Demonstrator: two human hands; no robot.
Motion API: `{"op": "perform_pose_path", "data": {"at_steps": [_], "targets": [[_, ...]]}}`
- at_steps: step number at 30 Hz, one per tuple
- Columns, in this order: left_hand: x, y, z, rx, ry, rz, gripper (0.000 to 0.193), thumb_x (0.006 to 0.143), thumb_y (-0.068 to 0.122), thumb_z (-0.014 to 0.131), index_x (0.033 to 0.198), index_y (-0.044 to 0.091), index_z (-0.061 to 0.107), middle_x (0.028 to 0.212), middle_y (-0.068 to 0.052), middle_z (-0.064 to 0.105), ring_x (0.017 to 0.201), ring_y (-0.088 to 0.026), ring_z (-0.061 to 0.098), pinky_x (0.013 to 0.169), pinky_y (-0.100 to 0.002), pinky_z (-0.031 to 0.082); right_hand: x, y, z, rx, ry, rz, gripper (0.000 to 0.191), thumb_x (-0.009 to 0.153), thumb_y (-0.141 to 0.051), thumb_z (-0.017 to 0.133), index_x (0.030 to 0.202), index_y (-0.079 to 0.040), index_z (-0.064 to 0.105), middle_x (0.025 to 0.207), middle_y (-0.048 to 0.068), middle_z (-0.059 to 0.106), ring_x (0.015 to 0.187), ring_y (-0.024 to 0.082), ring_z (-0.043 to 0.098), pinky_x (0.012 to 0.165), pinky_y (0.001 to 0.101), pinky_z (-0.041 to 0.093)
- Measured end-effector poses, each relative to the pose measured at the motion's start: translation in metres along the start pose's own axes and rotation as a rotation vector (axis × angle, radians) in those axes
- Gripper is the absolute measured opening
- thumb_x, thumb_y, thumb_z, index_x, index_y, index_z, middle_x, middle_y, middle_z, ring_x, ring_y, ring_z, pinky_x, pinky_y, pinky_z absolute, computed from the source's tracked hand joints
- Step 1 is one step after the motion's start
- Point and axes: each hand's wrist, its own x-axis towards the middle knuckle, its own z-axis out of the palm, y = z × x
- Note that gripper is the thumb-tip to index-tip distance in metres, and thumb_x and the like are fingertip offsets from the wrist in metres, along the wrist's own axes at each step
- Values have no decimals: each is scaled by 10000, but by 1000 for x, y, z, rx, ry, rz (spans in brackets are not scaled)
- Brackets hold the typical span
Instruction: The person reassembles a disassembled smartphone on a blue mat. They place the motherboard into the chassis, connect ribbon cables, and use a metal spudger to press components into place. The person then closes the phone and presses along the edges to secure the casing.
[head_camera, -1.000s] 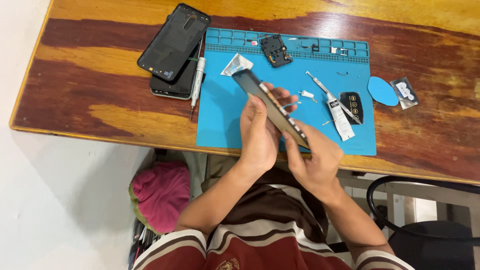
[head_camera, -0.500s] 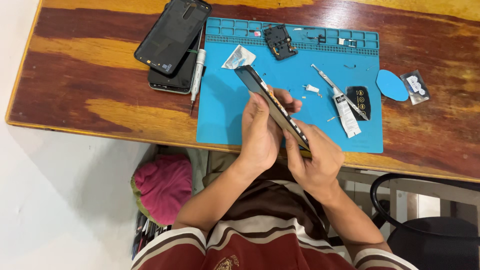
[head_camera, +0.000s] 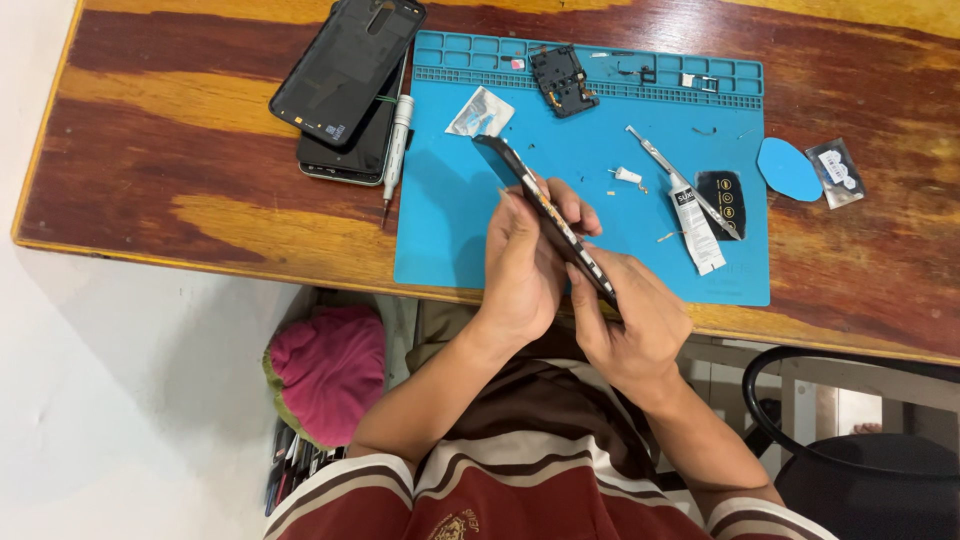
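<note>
Both my hands hold an opened black smartphone (head_camera: 545, 210) edge-on above the front of a blue repair mat (head_camera: 450, 230). My left hand (head_camera: 520, 270) wraps its left side, fingers curled over the middle. My right hand (head_camera: 630, 320) grips the phone's near end, thumb along its edge. The phone's far end points up and left, toward a small silver foil packet (head_camera: 480, 111).
On the wooden table (head_camera: 200, 200): a black phone back cover (head_camera: 348, 68) on another phone, a screwdriver (head_camera: 396, 135), a black phone part (head_camera: 563, 80), tweezers (head_camera: 680, 180), a white glue tube (head_camera: 694, 225), a blue pick (head_camera: 788, 170). A pink bundle (head_camera: 328, 368) and a black chair (head_camera: 860, 460) sit below.
The hands and phone hold nearly the same pose; the view has shifted slightly, so the table appears a little higher and more to the right.
</note>
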Motion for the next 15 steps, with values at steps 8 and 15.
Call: {"op": "perform_pose_path", "data": {"at_steps": [8,15], "targets": [[-2,13,8,-220,-331,18,416,909,399,750,1237,232,554,1051,51,614,1109,-172,582,1050,-366,420,1,-4,-15,-10,-31,-313,357,756,170,712,1104,148,639,1060,280,713,999,425,749,867,428,623],[10,10,4,-509,-762,127,122,943,217,741,1047,263,696,1015,89,736,1163,-217,620,1093,-415,371,3,-9,-35,77,-145,-471,426,695,9,794,1056,160,625,1053,327,688,1022,479,722,869,481,623]]}}
